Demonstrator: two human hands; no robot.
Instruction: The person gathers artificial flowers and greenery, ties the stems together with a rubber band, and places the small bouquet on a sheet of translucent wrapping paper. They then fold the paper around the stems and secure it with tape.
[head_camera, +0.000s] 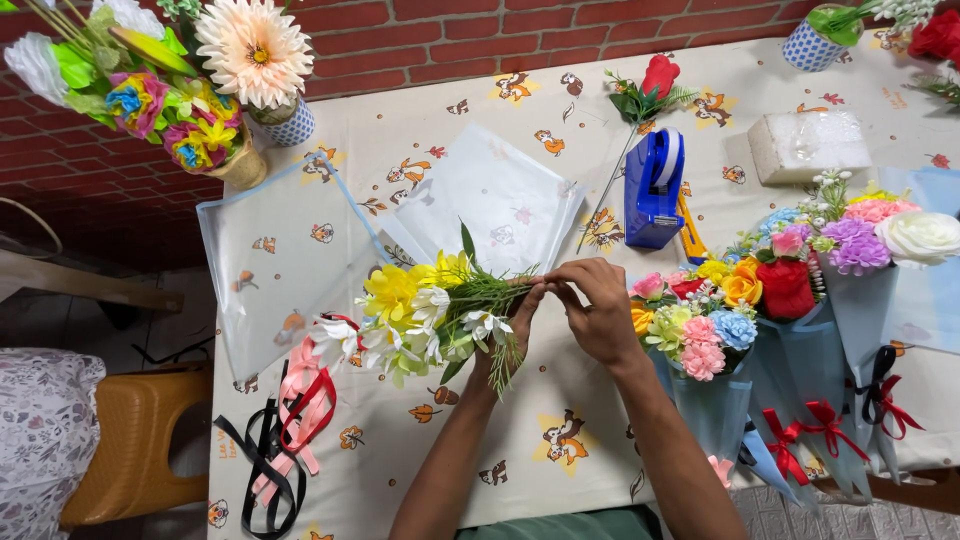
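Left hand (510, 335) clenched round stems of yellow-and-white flower bunch (425, 310) at frame centre, above the bench (520, 440). Right hand (598, 310) pinching the same stems. Blue tape dispenser (652, 190) above; ribbons (285, 430) lower left.

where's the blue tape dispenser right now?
In the head view the blue tape dispenser sits on the table right of centre, just beyond the right hand, beside the single red rose stem and left of the white foam block.

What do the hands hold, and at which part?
The left hand grips the yellow-and-white bunch of flowers at its stems; the right hand pinches the same stems.
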